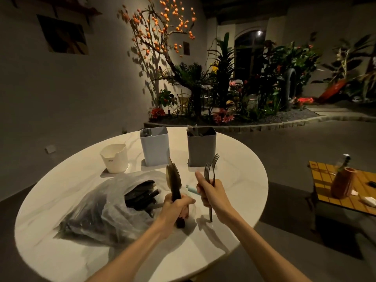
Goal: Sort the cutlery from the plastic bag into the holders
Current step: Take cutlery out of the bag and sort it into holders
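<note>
Left grip (176, 208) is clenched around upright spoons (173, 181); right grip (210, 194) is clenched around forks (211, 169), above the counter (234, 180) beside the plastic bag (105, 212).

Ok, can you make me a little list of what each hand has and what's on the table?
left hand: grips a bundle of dark spoons and knives, upright
right hand: grips a bunch of dark metal forks, tines up
clear plastic bag: lies on the round white table, dark cutlery inside
short white holder: far left
tall pale blue holder: middle, forks inside
tall grey holder: right, cutlery inside
</note>
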Motion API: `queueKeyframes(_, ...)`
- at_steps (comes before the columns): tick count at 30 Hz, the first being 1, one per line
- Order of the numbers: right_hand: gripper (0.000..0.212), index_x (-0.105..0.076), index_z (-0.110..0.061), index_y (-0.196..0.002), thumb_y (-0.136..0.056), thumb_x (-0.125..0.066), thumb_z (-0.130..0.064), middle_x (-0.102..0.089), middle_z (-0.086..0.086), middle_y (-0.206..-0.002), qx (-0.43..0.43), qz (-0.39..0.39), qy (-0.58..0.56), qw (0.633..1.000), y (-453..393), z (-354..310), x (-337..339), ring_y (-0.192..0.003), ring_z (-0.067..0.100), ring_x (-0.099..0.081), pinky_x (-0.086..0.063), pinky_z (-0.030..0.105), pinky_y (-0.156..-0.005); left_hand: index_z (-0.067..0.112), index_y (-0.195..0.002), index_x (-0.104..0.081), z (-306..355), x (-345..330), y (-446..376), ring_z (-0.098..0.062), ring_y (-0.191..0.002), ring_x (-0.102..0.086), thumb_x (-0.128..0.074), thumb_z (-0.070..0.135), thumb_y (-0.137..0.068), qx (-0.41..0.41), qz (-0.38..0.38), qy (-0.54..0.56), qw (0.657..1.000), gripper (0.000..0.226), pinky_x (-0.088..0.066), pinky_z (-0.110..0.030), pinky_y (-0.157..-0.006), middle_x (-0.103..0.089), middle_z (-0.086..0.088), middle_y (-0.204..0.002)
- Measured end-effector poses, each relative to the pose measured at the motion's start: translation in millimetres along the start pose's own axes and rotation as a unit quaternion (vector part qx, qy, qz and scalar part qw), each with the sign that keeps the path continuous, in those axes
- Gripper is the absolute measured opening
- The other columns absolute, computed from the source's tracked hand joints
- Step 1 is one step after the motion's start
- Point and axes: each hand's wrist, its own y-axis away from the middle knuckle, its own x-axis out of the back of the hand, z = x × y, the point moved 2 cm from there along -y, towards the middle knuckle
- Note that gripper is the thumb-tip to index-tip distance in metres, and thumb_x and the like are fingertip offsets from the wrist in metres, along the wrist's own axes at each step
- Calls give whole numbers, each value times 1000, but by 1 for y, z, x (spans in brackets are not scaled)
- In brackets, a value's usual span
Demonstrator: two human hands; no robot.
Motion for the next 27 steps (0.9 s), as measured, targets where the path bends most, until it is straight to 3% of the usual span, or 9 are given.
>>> queueKeyframes(4,42,-60,-9,-70,-91,-72,-43,-50,0,-53,24,20,23,999,-3,8,-3,-50,14,-46,-44,24,-54,9,-60,-58,4,0,-1,-20,-54,-49,-73,13,-88,-45,-21,-8,999,31,-47,-38,-71,-49,-11,-54)
queueKeyframes(6,41,-58,-8,-70,-91,-73,-40,-49,3,-55,38,25,16,999,-5,4,-3,-51,13,-46,-44,24,-55,9,-60,-57,9,0,-3,-19,-52,-47,-70,10,-90,-54,-23,-14,998,33,-47,-34,-65,-46,-10,-53)
queueKeyframes(9,40,-57,-8,-78,-89,-73,-42,-50,3,-62,18,44,13,999,-9,4,-8,-57,12,-47,-43,22,-55,12,-65,-54,11,-2,-5,-12,-46,-35,-67,15,-95,-39,-5,-14,999,32,-37,-24,-48,-38,-5,-53)
queueKeyframes(12,43,-58,-5,-99,-90,-71,-45,-55,4,-77,2,75,-23,997,-11,5,-11,-69,13,-53,-47,24,-63,10,-69,-53,9,-3,-8,-11,-45,-35,-65,13,-95,-51,-5,-6,999,29,-38,-25,-49,-38,-4,-52)
queueKeyframes(16,51,-57,-7,-81,-82,-71,-56,-49,1,-58,19,39,-35,998,-7,6,-11,-53,12,-45,-44,22,-53,8,-70,-56,3,-1,-8,-15,-49,-48,-69,9,-92,-53,-7,-14,998,26,-48,-28,-57,-49,-5,-52)
queueKeyframes(20,58,-55,-12,-86,-79,-68,-68,-49,-4,-58,-24,54,-13,998,-11,14,-13,-55,11,-43,-40,22,-51,12,-66,-49,4,-3,-9,-10,-43,-33,-65,14,-95,-23,-24,1,999,33,-33,-22,-45,-37,-3,-51)
queueKeyframes(24,50,-48,-8,-76,-86,-70,-52,-40,-1,-54,24,7,-52,998,-20,-17,-8,-49,11,-35,-37,18,-47,19,-54,-47,38,0,-14,-12,-41,-27,-65,12,-95,-60,-70,19,996,46,-25,-26,-44,-34,-1,-48)
queueKeyframes(27,50,-42,-17,-58,-92,-70,-42,-34,-1,-51,63,-31,-75,995,-35,-58,0,-45,11,-28,-26,22,-44,22,-50,-46,84,5,-21,-13,-40,-27,-67,10,-93,-104,-96,20,990,49,-26,-26,-43,-33,-1,-48)
